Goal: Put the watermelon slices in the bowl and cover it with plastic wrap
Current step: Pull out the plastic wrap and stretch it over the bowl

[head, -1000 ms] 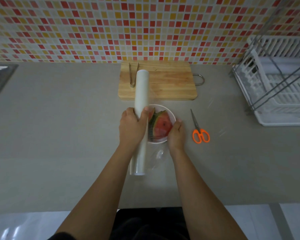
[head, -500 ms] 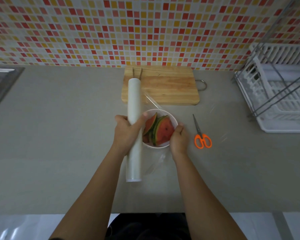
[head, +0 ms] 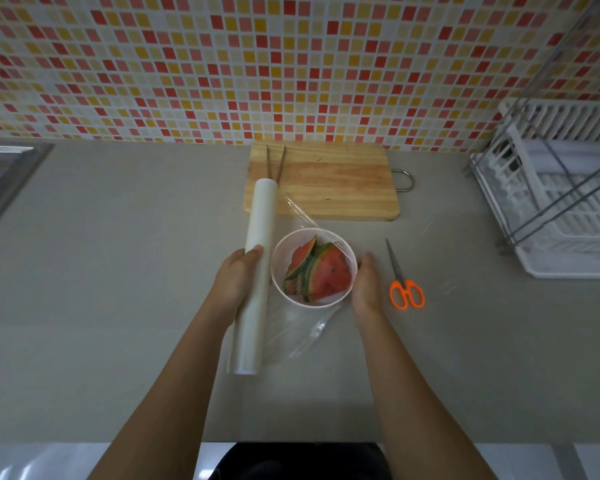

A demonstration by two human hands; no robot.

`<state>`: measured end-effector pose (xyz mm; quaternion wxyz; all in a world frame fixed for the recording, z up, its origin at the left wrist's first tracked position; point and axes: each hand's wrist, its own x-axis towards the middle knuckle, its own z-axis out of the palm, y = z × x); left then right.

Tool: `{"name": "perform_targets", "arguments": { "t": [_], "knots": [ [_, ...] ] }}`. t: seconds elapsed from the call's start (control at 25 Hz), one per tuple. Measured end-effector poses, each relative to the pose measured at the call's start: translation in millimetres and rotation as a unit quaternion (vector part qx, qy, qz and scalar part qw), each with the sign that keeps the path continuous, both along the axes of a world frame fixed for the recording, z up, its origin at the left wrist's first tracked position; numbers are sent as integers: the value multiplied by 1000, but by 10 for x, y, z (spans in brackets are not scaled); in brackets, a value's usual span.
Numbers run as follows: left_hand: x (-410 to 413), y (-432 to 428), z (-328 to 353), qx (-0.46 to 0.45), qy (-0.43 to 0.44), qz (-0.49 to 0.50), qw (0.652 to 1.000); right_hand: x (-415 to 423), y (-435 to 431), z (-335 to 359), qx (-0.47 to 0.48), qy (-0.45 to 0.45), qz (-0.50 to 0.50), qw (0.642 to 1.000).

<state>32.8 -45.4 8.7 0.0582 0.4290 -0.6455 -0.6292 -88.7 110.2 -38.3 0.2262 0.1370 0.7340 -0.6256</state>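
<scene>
A white bowl [head: 280,251] stands on the grey counter and holds several watermelon slices [head: 321,271], red flesh up with green rinds. A long roll of plastic wrap [head: 260,230] lies just left of the bowl, and my left hand [head: 234,278] grips it around the middle. A clear sheet of film [head: 302,213] runs from the roll across the bowl's top and bunches in front of it. My right hand [head: 366,285] presses against the bowl's right side, holding the film and bowl.
A wooden cutting board [head: 333,181] with metal tongs [head: 275,162] lies behind the bowl. Orange-handled scissors [head: 404,282] rest to the right of my right hand. A white dish rack [head: 561,202] fills the far right, a sink edge [head: 4,168] the far left.
My left hand has drawn the roll leftward off the bowl, stretching film over it. The watermelon slices are now fully uncovered by the roll. My right hand stays at the bowl's right side.
</scene>
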Motion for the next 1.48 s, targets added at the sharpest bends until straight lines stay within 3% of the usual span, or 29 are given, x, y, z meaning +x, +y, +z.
{"name": "perform_targets", "arguments": {
  "t": [0.12, 0.2, 0.48, 0.56, 0.72, 0.88, 0.96, 1.08, 1.16, 1.28, 1.48],
  "knots": [
    [0, -10, -21, -1, -4, 4, 1000, -275, -40, 174, 15, -45, 115, 992],
    [5, -9, -59, -2, 5, 9, 1000, -397, -103, 292, 11, -49, 135, 990],
    [-6, -2, -128, -1, 13, 14, 1000, -504, -203, 271, -175, -139, -16, 975],
    [-10, -5, -127, 2, 15, 11, 1000, -499, -209, 211, -153, -148, -21, 977],
    [-7, -28, -153, -3, 17, 6, 1000, -571, -211, 196, -40, -145, 89, 985],
    [-11, 7, -180, 13, 30, 10, 999, -600, -253, 141, -44, -188, 12, 981],
    [-11, 22, -186, 15, 31, 9, 999, -615, -208, 121, -62, -139, -12, 988],
    [-19, 10, -211, 10, 24, 6, 1000, -472, -63, 289, -25, 139, -71, 987],
    [-10, 5, -217, 7, 28, 5, 1000, -219, 22, 307, -37, 248, -1, 968],
    [-11, 9, -239, 0, 19, -7, 1000, 99, 17, 98, -42, 207, 97, 973],
    [-21, 25, -275, -18, 0, -6, 1000, 113, -80, -52, -38, 143, -3, 989]
  ]
}}
